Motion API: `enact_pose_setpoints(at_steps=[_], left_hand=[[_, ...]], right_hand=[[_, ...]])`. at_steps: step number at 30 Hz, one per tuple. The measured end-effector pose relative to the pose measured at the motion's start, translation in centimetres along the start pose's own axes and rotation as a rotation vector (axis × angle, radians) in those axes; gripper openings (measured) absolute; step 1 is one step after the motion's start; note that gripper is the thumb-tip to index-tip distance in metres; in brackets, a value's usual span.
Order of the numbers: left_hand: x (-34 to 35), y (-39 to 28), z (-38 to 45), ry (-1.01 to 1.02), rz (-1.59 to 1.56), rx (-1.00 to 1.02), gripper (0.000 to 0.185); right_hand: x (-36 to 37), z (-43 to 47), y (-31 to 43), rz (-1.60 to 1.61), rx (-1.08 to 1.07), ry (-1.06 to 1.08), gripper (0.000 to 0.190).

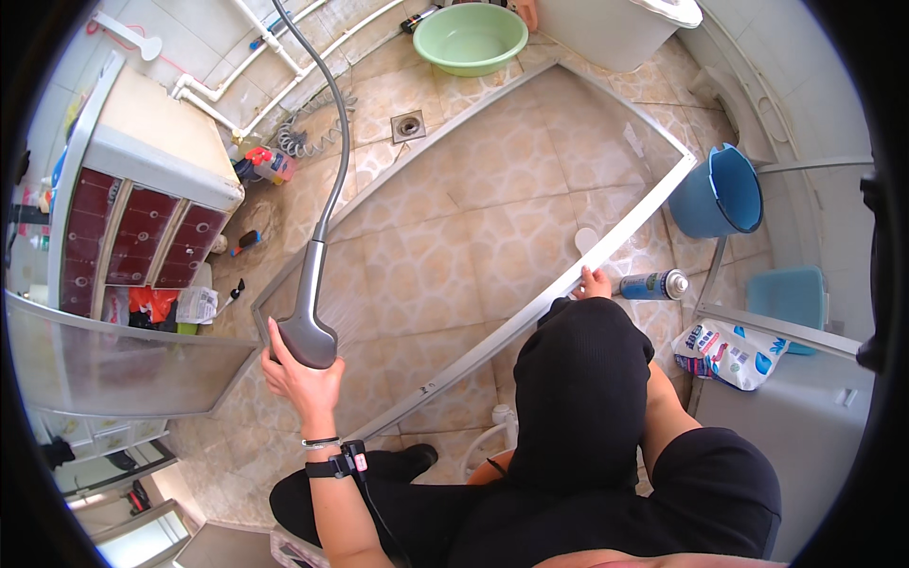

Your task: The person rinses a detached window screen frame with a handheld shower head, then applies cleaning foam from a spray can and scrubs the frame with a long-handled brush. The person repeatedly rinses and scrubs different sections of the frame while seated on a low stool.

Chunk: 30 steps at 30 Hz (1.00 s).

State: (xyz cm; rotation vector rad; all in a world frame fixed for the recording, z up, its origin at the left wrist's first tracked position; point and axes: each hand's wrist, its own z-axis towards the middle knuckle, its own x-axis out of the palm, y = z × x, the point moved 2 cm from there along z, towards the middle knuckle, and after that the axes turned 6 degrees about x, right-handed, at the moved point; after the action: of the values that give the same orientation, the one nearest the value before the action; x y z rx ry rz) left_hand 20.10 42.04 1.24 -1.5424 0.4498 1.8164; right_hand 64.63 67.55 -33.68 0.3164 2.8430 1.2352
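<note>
My left hand [305, 380] is wrapped around a grey handheld shower head [309, 341], whose ribbed metal hose [341, 135] runs up out of view. Fine streaks like water spray show just right of the shower head. Below it a clear glass shower door panel [454, 234] is held low over the tiled floor at a slant. A metal frame [511, 328] edges the panel. At its near long side, the fingers of my right hand [594, 284] grip this frame; my black-clad knee covers part of that arm. A white rounded piece [586, 240] shows beside the frame there.
Right of my right hand lies a blue spray can [646, 285]. Beyond stand a blue bucket [714, 195] and a printed plastic pack [731, 355]. A green basin [470, 42] and floor drain [408, 127] are at the far side. A cabinet [149, 234] stands left.
</note>
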Motion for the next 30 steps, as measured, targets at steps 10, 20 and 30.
enact_pose_setpoints(at_steps=[10, 20, 30], left_hand=[[0.6, 0.3, -0.2, 0.01, 0.012, 0.003, 0.116], [1.6, 0.4, 0.2, 0.004, 0.064, 0.015, 0.118], [0.4, 0.5, 0.3, 0.027, 0.002, -0.015, 0.117]], right_hand=[[7.8, 5.3, 4.3, -0.12, 0.236, 0.135, 0.034], [7.9, 7.1, 4.4, -0.877, 0.128, 0.113, 0.048], [-3.7, -2.8, 0.9, -1.421, -0.364, -0.432, 0.049]])
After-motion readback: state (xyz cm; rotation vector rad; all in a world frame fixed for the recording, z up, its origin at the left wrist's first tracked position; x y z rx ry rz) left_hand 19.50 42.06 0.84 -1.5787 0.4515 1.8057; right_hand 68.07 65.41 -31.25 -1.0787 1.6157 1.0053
